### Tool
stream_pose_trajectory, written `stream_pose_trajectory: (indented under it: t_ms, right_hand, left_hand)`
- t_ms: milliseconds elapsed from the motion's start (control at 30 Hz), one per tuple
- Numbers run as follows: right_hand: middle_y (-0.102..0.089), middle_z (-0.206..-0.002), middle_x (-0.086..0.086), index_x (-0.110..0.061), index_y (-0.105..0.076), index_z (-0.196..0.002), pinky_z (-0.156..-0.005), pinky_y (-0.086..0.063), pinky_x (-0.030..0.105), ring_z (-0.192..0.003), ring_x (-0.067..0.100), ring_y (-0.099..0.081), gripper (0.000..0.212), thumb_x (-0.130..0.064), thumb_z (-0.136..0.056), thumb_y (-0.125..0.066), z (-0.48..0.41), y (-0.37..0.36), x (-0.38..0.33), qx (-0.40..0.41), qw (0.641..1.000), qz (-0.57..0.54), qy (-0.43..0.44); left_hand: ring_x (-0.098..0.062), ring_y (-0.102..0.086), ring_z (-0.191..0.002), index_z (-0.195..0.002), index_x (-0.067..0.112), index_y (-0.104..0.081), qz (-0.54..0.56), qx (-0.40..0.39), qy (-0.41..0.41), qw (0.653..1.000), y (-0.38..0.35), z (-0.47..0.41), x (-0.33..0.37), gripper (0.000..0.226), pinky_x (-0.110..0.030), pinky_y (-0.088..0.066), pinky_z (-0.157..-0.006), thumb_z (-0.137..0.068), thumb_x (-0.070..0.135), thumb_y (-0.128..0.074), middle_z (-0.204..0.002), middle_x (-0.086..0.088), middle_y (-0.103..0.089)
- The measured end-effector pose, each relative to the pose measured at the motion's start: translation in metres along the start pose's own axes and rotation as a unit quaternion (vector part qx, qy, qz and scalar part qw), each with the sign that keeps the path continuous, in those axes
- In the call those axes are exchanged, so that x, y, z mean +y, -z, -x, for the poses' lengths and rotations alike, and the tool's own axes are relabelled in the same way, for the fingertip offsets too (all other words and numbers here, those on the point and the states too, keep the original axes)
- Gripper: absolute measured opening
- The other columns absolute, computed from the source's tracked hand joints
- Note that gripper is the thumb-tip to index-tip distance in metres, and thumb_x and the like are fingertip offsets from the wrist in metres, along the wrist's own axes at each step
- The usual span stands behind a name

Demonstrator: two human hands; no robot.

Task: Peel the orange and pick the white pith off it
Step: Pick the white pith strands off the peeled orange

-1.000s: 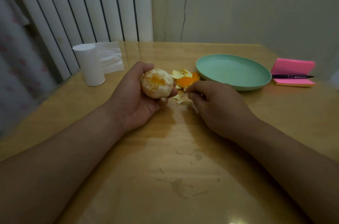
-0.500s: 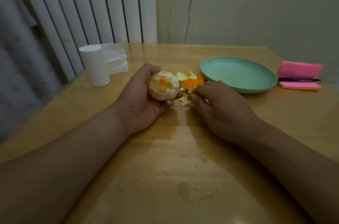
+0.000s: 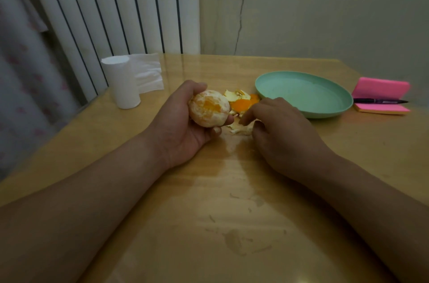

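Observation:
My left hand (image 3: 181, 129) cups the peeled orange (image 3: 209, 108), which is pale with pith and shows a patch of bare orange flesh on top. Just right of it, my right hand (image 3: 281, 129) rests low on the table, fingers curled down over pale peel scraps (image 3: 239, 129). Whether its fingertips pinch a scrap is hidden. Behind both hands lies a small heap of orange peel (image 3: 242, 100), some pieces showing the white inner side.
A mint-green plate (image 3: 304, 95) sits empty at the back right. Pink sticky notes (image 3: 380, 97) with a dark pen (image 3: 380, 101) lie further right. A white tissue roll (image 3: 121, 82) stands at the back left. Small pith specks dot the wooden table (image 3: 232, 224).
My right hand has settled lower over the peel scraps beside the orange. The left hand keeps its hold on the orange, barely moving.

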State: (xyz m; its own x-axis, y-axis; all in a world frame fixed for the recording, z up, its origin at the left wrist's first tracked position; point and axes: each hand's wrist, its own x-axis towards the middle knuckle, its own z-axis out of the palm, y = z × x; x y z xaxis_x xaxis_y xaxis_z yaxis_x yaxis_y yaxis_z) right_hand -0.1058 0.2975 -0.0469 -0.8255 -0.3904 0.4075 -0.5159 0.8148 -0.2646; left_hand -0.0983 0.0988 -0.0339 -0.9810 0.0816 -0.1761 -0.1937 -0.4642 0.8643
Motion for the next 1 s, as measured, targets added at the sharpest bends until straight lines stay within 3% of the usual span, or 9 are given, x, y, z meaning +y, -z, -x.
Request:
stream_pose_trajectory:
  t_ms: [133, 233, 333, 433, 500, 667, 833, 1000]
  right_hand:
    - [-0.060, -0.104, -0.013, -0.034, -0.068, -0.107, -0.082, -0.037, 0.033, -0.101, 0.010, -0.048, 0.011, -0.040, -0.103, -0.060, 0.000, 0.000, 0.000, 0.000, 1.000, 0.008, -0.009]
    - [-0.058, -0.093, -0.011, -0.030, -0.069, -0.093, -0.080, -0.037, 0.038, -0.094, 0.014, -0.048, 0.032, -0.050, -0.105, -0.047, -0.001, -0.003, 0.003, -0.007, 0.999, 0.029, -0.010]
    - [-0.060, -0.097, -0.013, -0.030, -0.067, -0.099, -0.081, -0.043, 0.035, -0.094, 0.011, -0.052, 0.019, -0.041, -0.105, -0.053, -0.001, -0.003, 0.002, 0.037, 0.999, -0.016, -0.007]
    - [-0.067, -0.097, -0.016, -0.030, -0.068, -0.105, -0.073, -0.048, 0.021, -0.092, 0.006, -0.061, 0.006, -0.033, -0.100, -0.067, 0.002, -0.001, -0.004, 0.094, 0.979, -0.182, -0.015]
    - [-0.070, -0.093, -0.014, -0.029, -0.069, -0.102, -0.069, -0.049, 0.018, -0.089, 0.007, -0.065, 0.003, -0.031, -0.100, -0.070, 0.004, -0.002, -0.008, 0.098, 0.965, -0.242, -0.007]
    - [-0.071, -0.087, -0.014, -0.028, -0.071, -0.098, -0.068, -0.047, 0.014, -0.085, 0.006, -0.065, 0.002, -0.027, -0.099, -0.072, 0.006, -0.003, -0.010, 0.095, 0.966, -0.239, 0.002]
    - [-0.069, -0.084, -0.016, -0.032, -0.069, -0.096, -0.067, -0.047, 0.014, -0.084, 0.004, -0.065, 0.005, -0.036, -0.098, -0.072, 0.006, -0.003, -0.011, 0.095, 0.970, -0.223, -0.006]
    - [-0.068, -0.084, -0.017, -0.032, -0.069, -0.095, -0.068, -0.047, 0.016, -0.084, 0.003, -0.064, 0.003, -0.033, -0.097, -0.070, 0.006, -0.003, -0.011, 0.098, 0.975, -0.198, -0.012]
  left_hand:
    - [-0.033, -0.075, -0.084, -0.148, -0.002, -0.050, -0.002, 0.000, -0.003, 1.000, 0.000, 0.001, 0.000, 0.061, -0.028, -0.050, -0.049, -0.101, 0.037, -0.055, -0.112, -0.023, -0.071]
    - [-0.032, -0.073, -0.083, -0.148, -0.003, -0.050, 0.000, -0.002, -0.005, 1.000, -0.001, 0.002, 0.000, 0.061, -0.027, -0.050, -0.049, -0.102, 0.036, -0.054, -0.110, -0.023, -0.071]
    - [-0.032, -0.074, -0.086, -0.147, -0.002, -0.049, -0.003, -0.006, -0.013, 1.000, -0.001, 0.003, 0.001, 0.058, -0.029, -0.050, -0.051, -0.102, 0.035, -0.055, -0.111, -0.023, -0.071]
    - [-0.030, -0.073, -0.088, -0.135, 0.002, -0.056, -0.023, -0.015, -0.024, 0.999, -0.003, 0.005, -0.001, 0.044, -0.031, -0.049, -0.056, -0.104, 0.033, -0.054, -0.105, -0.020, -0.073]
    - [-0.026, -0.072, -0.083, -0.126, 0.006, -0.060, -0.034, -0.025, -0.029, 0.999, -0.005, 0.006, -0.002, 0.034, -0.034, -0.047, -0.063, -0.105, 0.032, -0.053, -0.101, -0.015, -0.073]
    - [-0.022, -0.070, -0.088, -0.129, 0.009, -0.061, -0.039, -0.033, -0.029, 0.998, -0.006, 0.006, -0.004, 0.033, -0.032, -0.053, -0.065, -0.105, 0.030, -0.053, -0.110, -0.014, -0.072]
    - [-0.019, -0.072, -0.087, -0.114, 0.009, -0.067, -0.039, -0.045, -0.033, 0.998, -0.006, 0.006, -0.005, 0.024, -0.029, -0.058, -0.063, -0.106, 0.028, -0.053, -0.101, -0.010, -0.075]
    - [-0.016, -0.071, -0.081, -0.108, 0.011, -0.069, -0.067, -0.047, -0.042, 0.996, -0.006, 0.006, -0.006, 0.024, -0.028, -0.057, -0.061, -0.107, 0.029, -0.053, -0.095, -0.007, -0.076]
